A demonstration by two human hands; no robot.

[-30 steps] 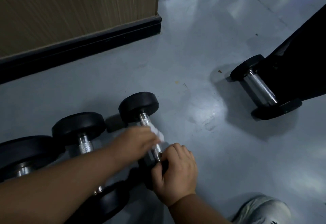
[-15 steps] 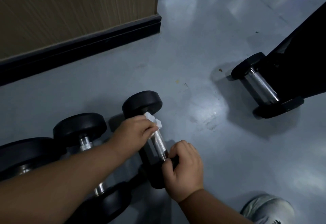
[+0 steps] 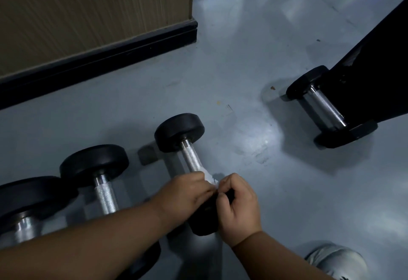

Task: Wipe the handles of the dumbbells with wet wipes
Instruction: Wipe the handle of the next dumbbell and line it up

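Head camera looks down at your two hands on the grey floor; your left hand curls around the white wet wipe and presses it on the near end of the small dumbbell's shiny handle; your right hand curls around the near black end of that dumbbell; two more dumbbells lie just beside it on the left; another dumbbell lies well apart on the right; a pale shoe peeks in near the bottom corner.
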